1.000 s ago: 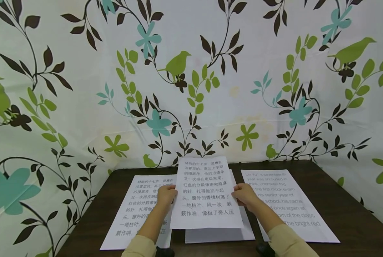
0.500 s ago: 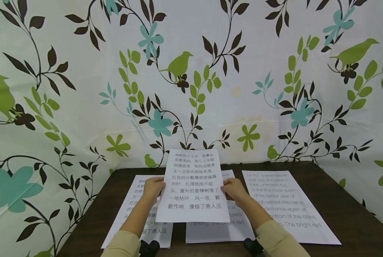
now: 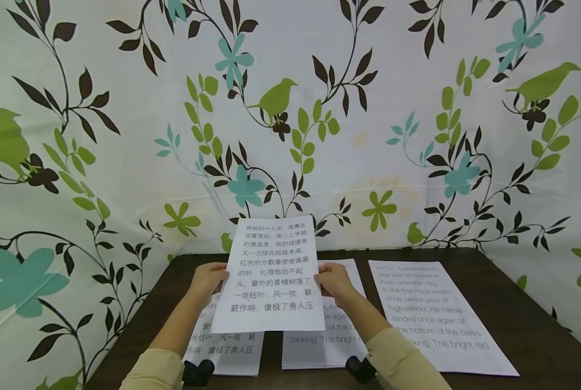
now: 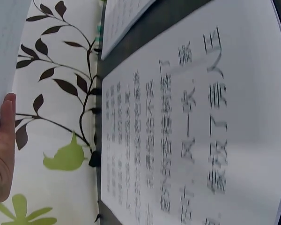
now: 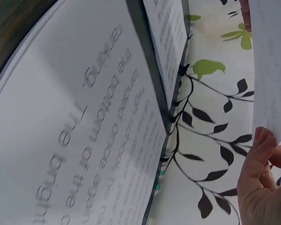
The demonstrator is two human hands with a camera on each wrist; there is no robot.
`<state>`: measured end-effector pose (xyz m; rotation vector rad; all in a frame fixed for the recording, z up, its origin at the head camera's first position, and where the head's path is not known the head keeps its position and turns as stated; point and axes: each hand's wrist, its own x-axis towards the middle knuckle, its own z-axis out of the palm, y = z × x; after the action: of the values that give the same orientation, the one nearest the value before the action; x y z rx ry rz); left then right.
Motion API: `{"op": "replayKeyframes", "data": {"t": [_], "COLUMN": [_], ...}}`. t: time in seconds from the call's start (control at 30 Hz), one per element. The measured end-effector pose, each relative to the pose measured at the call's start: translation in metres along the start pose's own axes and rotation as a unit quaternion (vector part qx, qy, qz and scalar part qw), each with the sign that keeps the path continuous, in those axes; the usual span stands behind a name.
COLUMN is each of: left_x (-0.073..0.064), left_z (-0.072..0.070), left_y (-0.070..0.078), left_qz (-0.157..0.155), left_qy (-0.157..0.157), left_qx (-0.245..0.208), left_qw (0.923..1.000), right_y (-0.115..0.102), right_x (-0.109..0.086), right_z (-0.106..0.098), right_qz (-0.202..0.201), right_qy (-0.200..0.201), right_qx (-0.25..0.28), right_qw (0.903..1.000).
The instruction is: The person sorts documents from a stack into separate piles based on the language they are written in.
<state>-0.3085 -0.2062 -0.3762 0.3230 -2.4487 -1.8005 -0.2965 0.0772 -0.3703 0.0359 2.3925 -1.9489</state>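
Note:
A white sheet of paper (image 3: 273, 276) printed with Chinese text is held up above the table, tilted toward me. My left hand (image 3: 208, 283) pinches its left edge, and my right hand (image 3: 336, 283) pinches the right edge. Below it on the left lies a stack of Chinese-text sheets (image 3: 229, 357), partly covered by the held sheet. An English-text stack (image 3: 319, 355) lies in the middle, half hidden by the sheet and my right forearm. In the right wrist view the fingers (image 5: 262, 145) press the held sheet's edge.
Another English-text stack (image 3: 446, 319) lies at the right of the dark brown table (image 3: 529, 330). A patterned cloth (image 3: 358, 162) with birds and leaves hangs behind the table's back edge. Dark wrist devices (image 3: 360, 369) sit below both forearms.
Both hands have lifted the held sheet and carried it leftward from over the middle stack to over the left stack. English text on the middle stack has come into view.

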Motion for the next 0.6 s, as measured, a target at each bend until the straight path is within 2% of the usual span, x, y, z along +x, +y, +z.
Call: {"op": "replayKeyframes", "data": {"t": [0.17,0.27,0.33,0.4,0.5,0.6], "left_x": [0.037,0.044,0.035,0.02,-0.001,-0.006], "left_z": [-0.017,-0.03,-0.037,-0.043,-0.051,-0.061], "left_y": [-0.035,-0.042,-0.033,-0.019,0.001,0.005], "left_qz": [-0.014,-0.002,0.009,0.014,0.007,0.003], "left_qy": [0.016,0.018,0.012,0.006,0.01,0.016], "left_qx": [0.021,0.031,0.032,0.034,0.041,0.055], "left_qw": [0.9996,0.9994,0.9994,0.9993,0.9991,0.9984], "right_y": [-0.006,-0.008,-0.01,-0.011,-0.013,-0.015], "right_x": [0.0,0.0,0.0,-0.001,-0.003,-0.006], "right_z": [0.015,0.025,0.032,0.04,0.052,0.063], "right_qz": [-0.014,-0.015,-0.014,-0.016,-0.018,-0.019], "right_qy": [-0.005,-0.01,-0.009,-0.01,-0.012,-0.022], "right_qx": [0.004,0.01,0.017,0.023,0.033,0.043], "right_qw": [0.9999,0.9998,0.9997,0.9996,0.9992,0.9987]}}
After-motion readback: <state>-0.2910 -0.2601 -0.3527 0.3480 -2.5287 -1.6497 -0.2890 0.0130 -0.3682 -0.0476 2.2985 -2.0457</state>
